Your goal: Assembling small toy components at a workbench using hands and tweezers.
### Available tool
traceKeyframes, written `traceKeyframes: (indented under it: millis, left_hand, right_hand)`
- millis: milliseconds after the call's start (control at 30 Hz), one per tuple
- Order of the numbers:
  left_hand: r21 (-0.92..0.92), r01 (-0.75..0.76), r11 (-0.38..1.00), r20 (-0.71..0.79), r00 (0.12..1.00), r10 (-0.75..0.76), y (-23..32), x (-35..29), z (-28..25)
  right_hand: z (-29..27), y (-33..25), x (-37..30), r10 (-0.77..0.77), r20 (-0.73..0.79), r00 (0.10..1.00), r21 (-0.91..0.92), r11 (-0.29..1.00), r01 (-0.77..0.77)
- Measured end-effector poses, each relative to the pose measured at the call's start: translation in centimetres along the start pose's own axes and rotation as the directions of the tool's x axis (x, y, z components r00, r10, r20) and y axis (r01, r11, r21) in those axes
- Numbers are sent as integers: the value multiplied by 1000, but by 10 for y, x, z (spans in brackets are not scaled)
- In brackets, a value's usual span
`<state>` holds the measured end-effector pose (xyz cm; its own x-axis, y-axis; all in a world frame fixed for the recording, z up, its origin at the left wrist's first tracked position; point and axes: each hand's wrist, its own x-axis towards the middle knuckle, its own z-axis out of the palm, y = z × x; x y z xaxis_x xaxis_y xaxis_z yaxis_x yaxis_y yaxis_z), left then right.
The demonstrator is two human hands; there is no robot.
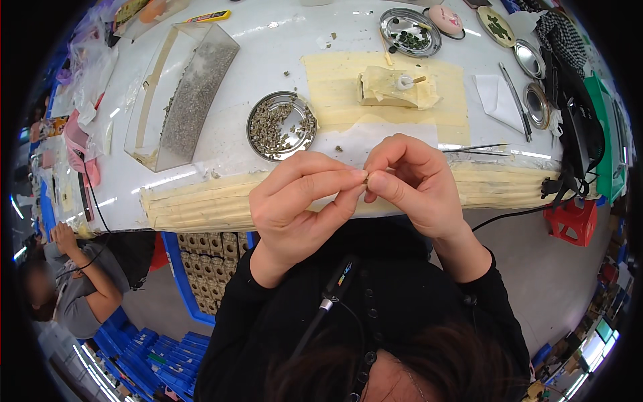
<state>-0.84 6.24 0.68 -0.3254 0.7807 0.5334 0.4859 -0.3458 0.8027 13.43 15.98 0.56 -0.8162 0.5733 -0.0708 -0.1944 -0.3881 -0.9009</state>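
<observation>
My left hand (301, 201) and my right hand (422, 191) meet just over the padded front edge of the table. Thumb and forefinger of each are pinched around one tiny greenish-brown piece (366, 180); most of it is hidden by the fingertips. Beyond my left hand stands a round metal tin (292, 127) holding many small grey-green pieces. Farther off, past my right hand, a block wrapped in cream tape (388, 94) carries a small white part with a brown stick (418, 80).
A clear box of grey granules (194, 94) stands at the left. At the back right are a metal dish (435, 47) with dark green pieces, a pink round object (446, 20), a white cloth (499, 100) and a pen-like tool (514, 100). Another person (87, 281) sits at the left.
</observation>
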Motion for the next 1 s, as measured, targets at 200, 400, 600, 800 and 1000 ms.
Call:
traceKeyframes:
  millis: [200,400,600,800,1000]
  left_hand:
    - [143,-103,984,-2,995,105,2,2,0]
    - [299,-176,938,-9,982,188,-1,1,3]
    - [118,-56,991,-13,998,58,-2,3,2]
    - [-142,79,987,47,996,-74,-9,2,-2]
    - [159,-91,983,56,995,83,-2,7,-1]
  right_hand:
    - [1,-3,-1,11,-36,999,-36,999,-12]
    - [-2,1,3,-435,64,898,-605,699,381]
    - [4,-2,-1,-31,-76,997,-109,994,22]
    - [-5,-8,0,229,67,971,150,960,-237]
    - [1,-5,-2,15,-82,996,-223,974,-33]
